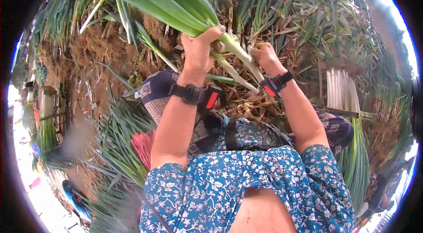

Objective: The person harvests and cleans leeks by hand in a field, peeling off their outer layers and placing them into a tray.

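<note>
My left hand (200,50) is wrapped around large green onions (240,52). Their broad green leaves stretch to the upper left, and at least two white stalks slant down to the right between my wrists. Right beside the thicker stalk, my right hand (265,56) is closed in a fist or pinch. Pale, frayed outer skin shows on the stalk near its fingers, but what they hold is hidden.
Dry leaf trimmings (255,105) lie below my hands. A bundle of white-stalked green onions (341,87) rests in a frame at right. More green onions (119,140) and a reddish-pink cloth-like item (144,147) lie at left. Loose stalks (154,48) lie on brown soil.
</note>
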Action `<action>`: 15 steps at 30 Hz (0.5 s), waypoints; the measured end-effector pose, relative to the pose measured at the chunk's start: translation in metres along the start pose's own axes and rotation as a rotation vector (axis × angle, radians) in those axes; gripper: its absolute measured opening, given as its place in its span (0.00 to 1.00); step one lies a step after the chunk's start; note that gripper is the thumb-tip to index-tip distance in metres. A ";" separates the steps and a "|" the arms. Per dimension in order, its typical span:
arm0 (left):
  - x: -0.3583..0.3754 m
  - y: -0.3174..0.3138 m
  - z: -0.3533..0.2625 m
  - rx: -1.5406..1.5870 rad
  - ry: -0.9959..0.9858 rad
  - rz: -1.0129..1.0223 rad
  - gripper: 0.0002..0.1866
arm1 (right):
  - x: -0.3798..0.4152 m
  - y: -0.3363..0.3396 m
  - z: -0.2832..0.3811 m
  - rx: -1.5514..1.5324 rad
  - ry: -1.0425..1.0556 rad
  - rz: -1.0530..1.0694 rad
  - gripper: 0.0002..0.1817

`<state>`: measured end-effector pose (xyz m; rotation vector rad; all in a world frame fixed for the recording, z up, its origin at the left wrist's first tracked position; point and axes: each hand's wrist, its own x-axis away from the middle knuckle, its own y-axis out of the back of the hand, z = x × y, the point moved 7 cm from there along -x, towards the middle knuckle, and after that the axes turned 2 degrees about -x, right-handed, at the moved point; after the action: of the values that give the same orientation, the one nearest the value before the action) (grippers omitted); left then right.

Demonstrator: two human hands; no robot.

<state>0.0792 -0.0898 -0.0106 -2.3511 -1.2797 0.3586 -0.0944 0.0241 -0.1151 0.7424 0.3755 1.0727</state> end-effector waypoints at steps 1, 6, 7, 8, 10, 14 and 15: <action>0.001 -0.001 -0.003 -0.010 -0.017 0.026 0.09 | 0.005 0.006 -0.010 0.232 0.108 -0.082 0.10; -0.002 0.016 -0.025 -0.032 -0.053 0.010 0.09 | 0.065 0.034 -0.132 0.589 -0.543 0.067 0.17; -0.002 0.019 -0.029 -0.027 -0.061 0.023 0.09 | 0.075 0.035 -0.139 0.658 -0.550 0.149 0.15; -0.001 0.020 -0.028 -0.033 -0.040 0.032 0.10 | 0.076 0.036 -0.136 0.655 -0.454 0.110 0.15; 0.000 0.016 -0.023 -0.039 0.009 0.066 0.10 | 0.068 0.043 -0.112 0.442 -0.241 0.036 0.16; 0.001 -0.001 -0.010 -0.032 0.071 0.158 0.12 | 0.037 0.051 0.069 -0.294 0.248 0.047 0.16; 0.000 -0.002 -0.009 -0.035 0.077 0.185 0.13 | 0.036 0.053 0.099 -0.297 0.426 -0.002 0.14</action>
<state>0.0810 -0.0912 -0.0020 -2.4945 -1.0448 0.3011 -0.0527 0.0347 -0.0058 0.2453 0.5631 1.2524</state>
